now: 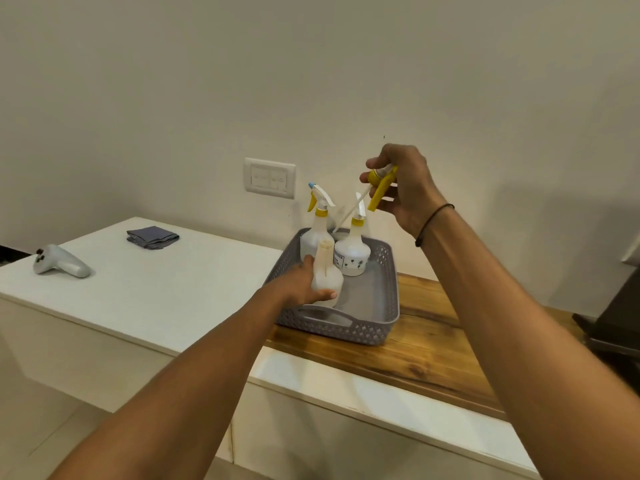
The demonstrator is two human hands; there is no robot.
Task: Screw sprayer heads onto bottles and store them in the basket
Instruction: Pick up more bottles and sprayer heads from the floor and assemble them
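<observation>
Here your left hand (304, 284) grips the uncapped bottle (327, 271) upright near the basket's (377, 327) front edge, while your right hand (403, 188) pinches the sprayer head (381, 183) above, its tube slanting down-left.

The left hand (304, 282) grips an uncapped bottle (327, 271) standing in the basket (346, 327); behind it stand two capped bottles, one directly behind (313, 233) and one behind to the right (351, 252). Above them, the right hand (401, 188) holds a sprayer head (379, 185), its tube (348, 213) slanting down toward the left. Far left of the gripped bottle, a controller (60, 263) and a folded cloth (152, 237) lie on the counter (156, 289).
</observation>
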